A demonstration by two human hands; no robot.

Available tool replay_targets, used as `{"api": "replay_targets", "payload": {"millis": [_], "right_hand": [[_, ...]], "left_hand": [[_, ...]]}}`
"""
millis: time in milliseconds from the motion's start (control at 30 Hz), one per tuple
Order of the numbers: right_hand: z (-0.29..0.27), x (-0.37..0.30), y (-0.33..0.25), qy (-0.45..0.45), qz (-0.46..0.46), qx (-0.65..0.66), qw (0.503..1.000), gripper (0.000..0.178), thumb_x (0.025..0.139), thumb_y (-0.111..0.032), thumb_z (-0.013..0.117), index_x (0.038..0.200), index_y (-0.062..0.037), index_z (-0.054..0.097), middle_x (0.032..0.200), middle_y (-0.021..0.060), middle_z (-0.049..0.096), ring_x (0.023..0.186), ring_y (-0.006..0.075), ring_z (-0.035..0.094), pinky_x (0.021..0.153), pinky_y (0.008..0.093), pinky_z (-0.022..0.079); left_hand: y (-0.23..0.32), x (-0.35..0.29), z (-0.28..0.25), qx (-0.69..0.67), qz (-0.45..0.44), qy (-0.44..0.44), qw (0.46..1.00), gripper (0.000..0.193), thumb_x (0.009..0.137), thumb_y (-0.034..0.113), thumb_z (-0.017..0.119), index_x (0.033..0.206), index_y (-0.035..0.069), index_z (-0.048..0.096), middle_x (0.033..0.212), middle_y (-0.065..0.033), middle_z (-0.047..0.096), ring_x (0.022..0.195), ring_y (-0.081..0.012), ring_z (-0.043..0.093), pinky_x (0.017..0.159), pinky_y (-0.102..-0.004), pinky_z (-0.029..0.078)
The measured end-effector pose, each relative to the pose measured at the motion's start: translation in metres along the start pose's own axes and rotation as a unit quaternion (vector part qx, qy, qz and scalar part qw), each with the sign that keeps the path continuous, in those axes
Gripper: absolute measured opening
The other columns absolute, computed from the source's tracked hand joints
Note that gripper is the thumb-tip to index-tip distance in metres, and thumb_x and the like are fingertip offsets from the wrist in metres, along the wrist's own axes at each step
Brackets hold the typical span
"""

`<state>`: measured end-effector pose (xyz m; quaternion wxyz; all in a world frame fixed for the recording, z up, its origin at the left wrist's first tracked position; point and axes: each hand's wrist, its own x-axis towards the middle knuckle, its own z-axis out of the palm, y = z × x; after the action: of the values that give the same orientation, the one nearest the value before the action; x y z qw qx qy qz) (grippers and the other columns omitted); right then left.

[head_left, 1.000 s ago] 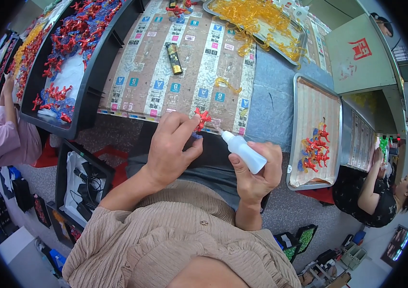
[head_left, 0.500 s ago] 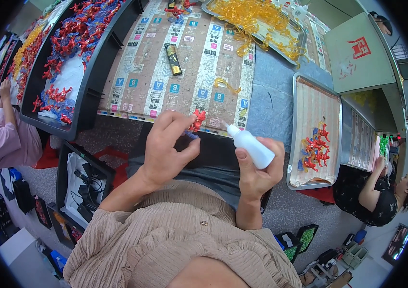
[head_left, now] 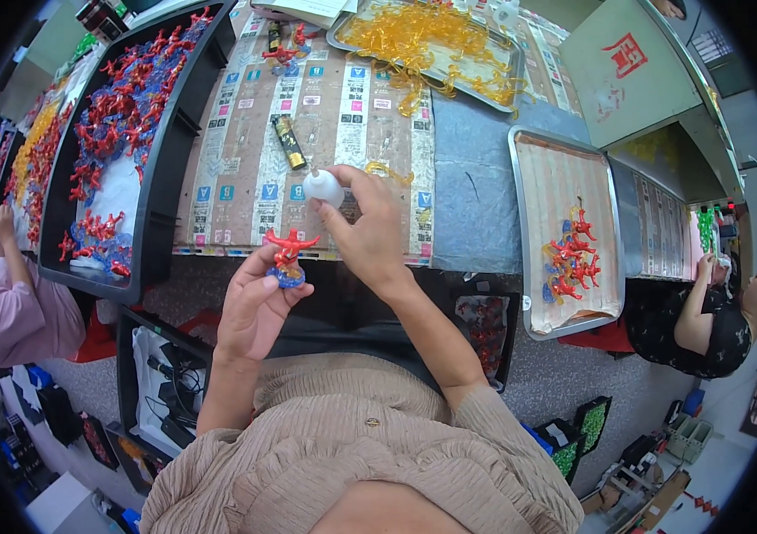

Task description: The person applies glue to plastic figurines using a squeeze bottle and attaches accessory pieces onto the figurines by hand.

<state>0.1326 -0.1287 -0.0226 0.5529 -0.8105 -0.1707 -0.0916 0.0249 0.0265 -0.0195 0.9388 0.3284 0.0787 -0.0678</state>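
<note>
Between the fingertips of my left hand (head_left: pixel 258 303) is a small figurine (head_left: pixel 289 252), red on top with a blue base and a bit of yellow. It is held upright near the table's front edge. My right hand (head_left: pixel 368 222) is closed around a white squeeze bottle (head_left: pixel 323 187), whose tip points toward the far side, over the table. Beyond the bottle lies a black-and-gold tube (head_left: pixel 289 142). A loose curved yellow plastic piece (head_left: pixel 390 173) is partly behind my right hand.
At left stands a black crate (head_left: pixel 151 214) of red and blue figurines. A metal tray (head_left: pixel 521 222) with several figurines lies at right. Yellow pieces heap on another tray (head_left: pixel 339 40) at the back. One person (head_left: pixel 18 303) sits at left, another (head_left: pixel 699 329) at right.
My right hand has carried the bottle left and farther over the table, away from the figurine. My left hand has shifted left and lower, turning the figurine into fuller view.
</note>
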Motion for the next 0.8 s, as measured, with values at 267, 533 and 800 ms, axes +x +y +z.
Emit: {"api": "replay_targets", "payload": {"millis": [267,533,800], "right_hand": [[-0.041,0.006,0.011,0.045,-0.147,-0.206,0.966,0.028,0.077,-0.002,0.064,0.104,-0.0021,0.064,0.102,0.0139,0.063,0.094,0.032,0.056,0.084,0.0411,0.044],[-0.061,0.014,0.037,0.009,-0.028,-0.255,0.967,0.017,0.078,-0.001,0.063,0.095,-0.0017,0.065,0.097,0.0138,0.062,0.088,0.0303,0.056,0.078,0.0398,0.046],[-0.079,-0.029,0.004,-0.028,0.055,0.14,0.988,0.012,0.092,-0.007,0.06,0.098,0.0034,0.062,0.098,0.0084,0.061,0.087,0.0144,0.061,0.072,0.025,0.048]], "left_hand": [[-0.002,0.002,0.001,-0.078,-0.026,-0.009,0.997,0.04,0.087,0.008,0.057,0.126,-0.001,0.049,0.111,-0.0123,0.06,0.101,-0.0219,0.061,0.092,-0.0416,0.051],[-0.01,0.008,0.014,-0.125,-0.064,-0.051,0.989,0.042,0.089,0.01,0.057,0.128,-0.001,0.048,0.114,-0.0128,0.059,0.102,-0.0221,0.06,0.092,-0.04,0.051],[-0.017,0.012,0.016,-0.103,-0.07,-0.028,0.992,0.038,0.091,0.004,0.056,0.128,0.001,0.049,0.115,-0.0113,0.059,0.104,-0.0203,0.061,0.092,-0.0386,0.052]]}}
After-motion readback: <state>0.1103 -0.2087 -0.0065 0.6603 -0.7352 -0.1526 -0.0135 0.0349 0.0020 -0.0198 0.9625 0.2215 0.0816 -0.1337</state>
